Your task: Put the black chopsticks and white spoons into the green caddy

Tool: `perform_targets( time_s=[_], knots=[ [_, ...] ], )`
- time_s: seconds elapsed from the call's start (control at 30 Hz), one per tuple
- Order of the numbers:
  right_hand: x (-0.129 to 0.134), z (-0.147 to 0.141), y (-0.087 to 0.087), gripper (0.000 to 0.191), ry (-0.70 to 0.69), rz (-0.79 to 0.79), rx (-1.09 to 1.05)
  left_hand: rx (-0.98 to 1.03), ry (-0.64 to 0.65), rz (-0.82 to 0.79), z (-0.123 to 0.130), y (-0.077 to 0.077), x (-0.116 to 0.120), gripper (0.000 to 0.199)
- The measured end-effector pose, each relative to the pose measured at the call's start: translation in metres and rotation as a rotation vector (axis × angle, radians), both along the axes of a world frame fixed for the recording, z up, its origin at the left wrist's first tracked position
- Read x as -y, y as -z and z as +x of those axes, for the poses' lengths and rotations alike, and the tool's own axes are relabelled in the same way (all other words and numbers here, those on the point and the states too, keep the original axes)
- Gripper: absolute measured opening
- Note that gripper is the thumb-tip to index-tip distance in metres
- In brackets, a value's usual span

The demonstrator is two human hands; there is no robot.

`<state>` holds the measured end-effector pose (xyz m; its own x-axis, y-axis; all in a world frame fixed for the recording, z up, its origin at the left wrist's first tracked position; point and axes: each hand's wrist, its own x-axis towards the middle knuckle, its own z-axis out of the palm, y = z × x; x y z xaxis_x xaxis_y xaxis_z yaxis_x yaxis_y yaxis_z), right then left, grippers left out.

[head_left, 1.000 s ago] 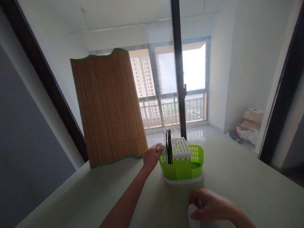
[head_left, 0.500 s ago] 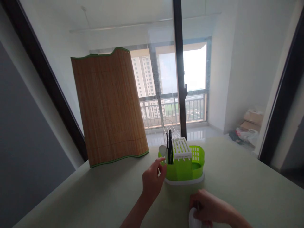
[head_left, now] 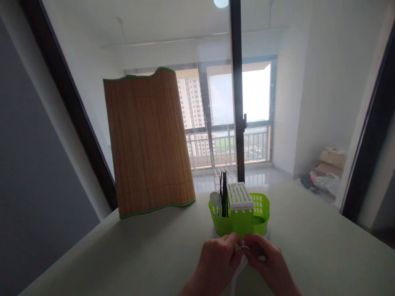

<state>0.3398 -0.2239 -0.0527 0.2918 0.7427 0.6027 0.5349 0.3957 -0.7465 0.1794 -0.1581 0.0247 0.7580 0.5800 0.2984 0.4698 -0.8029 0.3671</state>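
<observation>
The left hand (head_left: 216, 263) was a second ago up at the green cutlery holder (head_left: 239, 216), touching the white spoon (head_left: 215, 202) that stands in its left compartment; now it has come back toward the body and met the right hand (head_left: 268, 265), just in front of the holder; the standing spoon is left alone in its place. Both hands now pinch a second white spoon (head_left: 239, 263) between them, fingers closed narrowly on its upper end, which was before under the right hand only; my judgement is that this spoon is now the work in hand. Both wrists come in low over the pale surface (head_left: 138, 255), palms turned inward; the bamboo mat (head_left: 148, 142) stands well apart at the left.
</observation>
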Motion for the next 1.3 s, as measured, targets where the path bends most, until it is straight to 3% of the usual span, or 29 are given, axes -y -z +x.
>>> perform_targets(
  time_s=[0.27,0.4,0.53,0.67,0.77,0.93,1.13,1.3],
  knots=[
    [0.006,-0.009,-0.006,0.03,0.011,0.163,0.081,-0.004,0.011,0.14,-0.01,-0.012,0.001,0.011],
    [0.005,-0.008,-0.002,0.031,0.034,0.163,0.128,0.237,-0.135,0.212,-0.028,-0.038,-0.015,0.016],
    [0.002,-0.007,0.004,0.029,0.009,0.161,0.161,0.556,-0.344,0.433,-0.04,-0.071,-0.037,0.017],
    [0.0,-0.007,0.006,0.028,0.0,0.163,0.206,0.616,-0.447,0.591,-0.03,-0.085,-0.064,0.02],
    [0.0,-0.007,0.005,0.026,0.005,0.169,0.219,0.507,-0.439,0.575,-0.015,-0.079,-0.085,0.022],
    [0.001,-0.005,0.004,0.025,-0.003,0.147,0.223,0.327,-0.426,0.485,0.008,-0.053,-0.109,0.023],
    [0.001,-0.006,0.006,0.022,-0.002,0.102,0.24,0.217,-0.428,0.313,0.021,-0.025,-0.122,0.022],
    [0.002,-0.008,0.009,0.021,-0.009,0.082,0.257,0.214,-0.462,0.28,0.016,-0.017,-0.121,0.03]
  ],
)
